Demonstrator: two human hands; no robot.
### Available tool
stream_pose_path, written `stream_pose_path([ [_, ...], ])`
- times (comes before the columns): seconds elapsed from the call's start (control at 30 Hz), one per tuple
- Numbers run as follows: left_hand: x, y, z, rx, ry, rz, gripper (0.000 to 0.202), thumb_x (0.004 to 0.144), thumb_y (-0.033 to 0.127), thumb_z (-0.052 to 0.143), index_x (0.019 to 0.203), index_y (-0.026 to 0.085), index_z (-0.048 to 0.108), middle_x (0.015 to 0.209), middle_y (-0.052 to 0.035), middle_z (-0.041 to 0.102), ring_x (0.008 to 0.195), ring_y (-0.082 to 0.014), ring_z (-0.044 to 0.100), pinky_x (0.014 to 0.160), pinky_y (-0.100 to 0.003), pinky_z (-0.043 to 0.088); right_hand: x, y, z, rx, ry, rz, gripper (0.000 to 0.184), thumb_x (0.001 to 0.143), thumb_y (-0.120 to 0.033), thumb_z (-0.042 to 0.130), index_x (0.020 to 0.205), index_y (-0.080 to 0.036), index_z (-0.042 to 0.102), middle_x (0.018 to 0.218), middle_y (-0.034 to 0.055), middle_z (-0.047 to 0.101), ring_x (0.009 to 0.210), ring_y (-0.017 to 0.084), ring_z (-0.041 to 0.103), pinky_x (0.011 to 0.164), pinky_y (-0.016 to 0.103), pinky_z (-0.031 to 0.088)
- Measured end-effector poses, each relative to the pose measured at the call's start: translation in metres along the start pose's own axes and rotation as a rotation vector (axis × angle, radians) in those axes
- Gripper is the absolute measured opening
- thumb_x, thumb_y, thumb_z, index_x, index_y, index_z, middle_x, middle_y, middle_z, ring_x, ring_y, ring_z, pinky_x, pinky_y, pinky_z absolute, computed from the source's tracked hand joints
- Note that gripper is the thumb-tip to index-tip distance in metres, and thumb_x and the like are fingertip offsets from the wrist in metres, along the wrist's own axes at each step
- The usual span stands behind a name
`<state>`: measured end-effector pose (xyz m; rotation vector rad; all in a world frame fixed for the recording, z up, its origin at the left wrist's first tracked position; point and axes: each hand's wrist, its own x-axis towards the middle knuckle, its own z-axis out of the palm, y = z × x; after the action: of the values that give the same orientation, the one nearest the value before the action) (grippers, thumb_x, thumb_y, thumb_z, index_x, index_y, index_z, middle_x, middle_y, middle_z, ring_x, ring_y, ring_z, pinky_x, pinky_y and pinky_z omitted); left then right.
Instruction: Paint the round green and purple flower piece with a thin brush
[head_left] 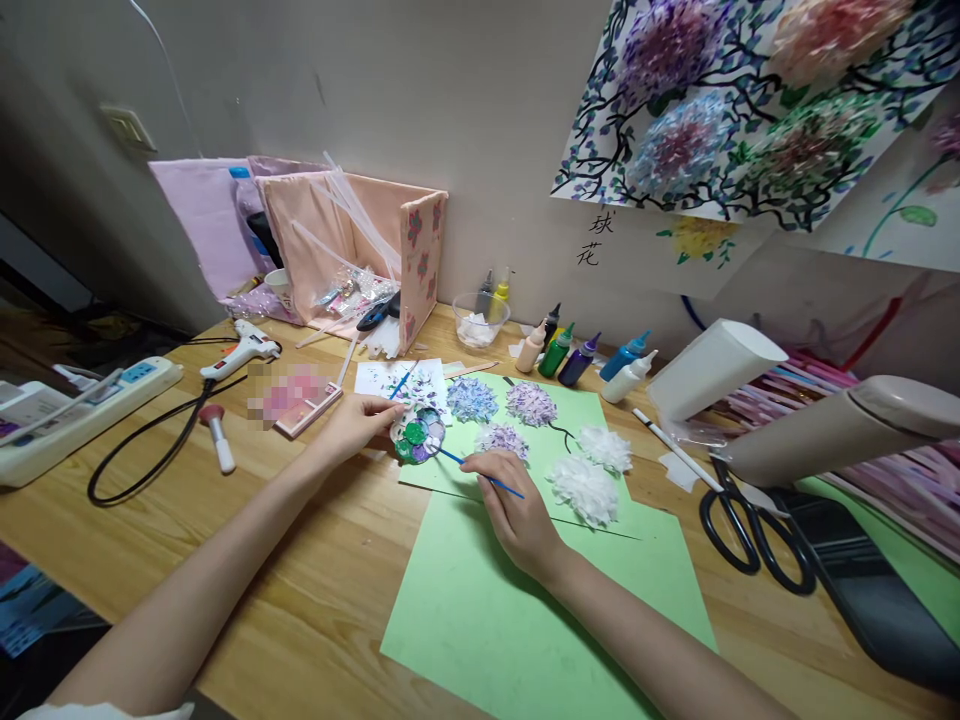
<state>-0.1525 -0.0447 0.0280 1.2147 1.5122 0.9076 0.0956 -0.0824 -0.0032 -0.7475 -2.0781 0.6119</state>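
Observation:
My left hand (365,418) grips the edge of a round paint palette (417,434), its wells coloured green, purple and grey. A blue stick (403,380) shows just beyond that hand's fingers; whether they hold it too is unclear. In my right hand (519,515) is a thin blue paintbrush (501,486), its tip at the palette's right edge. Beneath lies light green paper (540,610) with another green sheet on top. That sheet bears fluffy blue (472,399), purple (532,403) and white flowers (586,490). A paint-spotted white paper (424,378) lies behind the palette.
Paint bottles (559,348) and a clear bowl (480,322) stand near the wall. Scissors (754,530), a dark phone-like slab (862,590) and a tumbler (832,435) occupy the right. Leftward are a glue gun (244,350), a power strip (90,420) and a pink box (424,260).

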Motion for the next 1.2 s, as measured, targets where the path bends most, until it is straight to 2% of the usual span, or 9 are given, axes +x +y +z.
stream_pose_path([
  [0.1,0.0000,0.0001,-0.0001,-0.004,-0.001,0.007,0.042,0.061,0.050,0.069,0.078,0.011,0.072,0.067,-0.0047,0.070,0.057,-0.0132,0.059,0.058,-0.025,0.050,0.0006,0.0003,-0.0003,0.013,-0.016,0.007,0.024,0.092,-0.014,0.037,0.107,-0.024,0.051,0.099,0.0055,0.062,0.098,0.019,0.053,0.086,0.037,0.045],
  [0.23,0.0002,0.0002,0.0007,0.001,0.005,-0.003,0.046,0.059,0.052,0.070,0.078,0.011,0.072,0.068,-0.0054,0.070,0.058,-0.0141,0.060,0.059,-0.026,0.050,0.0016,0.0010,-0.0013,0.005,0.045,0.024,0.023,0.091,-0.013,0.036,0.105,-0.024,0.052,0.097,0.0059,0.062,0.095,0.020,0.054,0.084,0.038,0.045],
  [0.43,-0.0009,0.0018,0.0012,0.040,0.004,-0.001,0.043,0.061,0.052,0.068,0.076,0.012,0.072,0.066,-0.0044,0.069,0.056,-0.0138,0.059,0.053,-0.024,0.047,0.0011,0.0007,-0.0022,0.030,0.005,-0.021,0.024,0.090,-0.011,0.038,0.105,-0.024,0.052,0.095,0.0049,0.062,0.094,0.019,0.054,0.082,0.036,0.045],
  [0.57,-0.0018,0.0025,0.0009,0.055,0.024,0.008,0.041,0.061,0.051,0.068,0.071,0.011,0.071,0.063,-0.0038,0.067,0.056,-0.0133,0.058,0.053,-0.024,0.047,0.0003,0.0010,-0.0025,0.019,0.031,0.031,0.023,0.090,-0.012,0.038,0.103,-0.023,0.053,0.094,0.0052,0.062,0.094,0.019,0.053,0.083,0.037,0.044],
  [0.7,-0.0020,0.0016,0.0011,0.042,0.015,0.000,0.040,0.063,0.051,0.067,0.071,0.012,0.070,0.062,-0.0034,0.067,0.055,-0.0135,0.058,0.054,-0.024,0.048,-0.0005,0.0022,-0.0026,0.068,0.003,0.071,0.023,0.091,-0.014,0.037,0.102,-0.024,0.054,0.095,0.0046,0.062,0.094,0.019,0.054,0.083,0.036,0.044],
  [0.83,-0.0021,0.0013,0.0017,0.023,0.014,-0.018,0.038,0.063,0.049,0.067,0.070,0.012,0.069,0.060,-0.0024,0.066,0.054,-0.0133,0.059,0.053,-0.024,0.048,-0.0007,0.0029,-0.0031,0.062,0.046,0.116,0.022,0.091,-0.016,0.038,0.102,-0.025,0.055,0.095,0.0043,0.061,0.093,0.019,0.054,0.081,0.035,0.044],
  [1.2,-0.0052,0.0083,0.0031,0.043,0.029,-0.002,0.038,0.062,0.049,0.067,0.068,0.012,0.069,0.060,-0.0026,0.065,0.055,-0.0136,0.057,0.053,-0.024,0.047,-0.0004,0.0013,-0.0022,0.060,0.026,0.075,0.023,0.090,-0.016,0.039,0.102,-0.024,0.057,0.094,0.0049,0.063,0.091,0.019,0.055,0.080,0.035,0.045],
])
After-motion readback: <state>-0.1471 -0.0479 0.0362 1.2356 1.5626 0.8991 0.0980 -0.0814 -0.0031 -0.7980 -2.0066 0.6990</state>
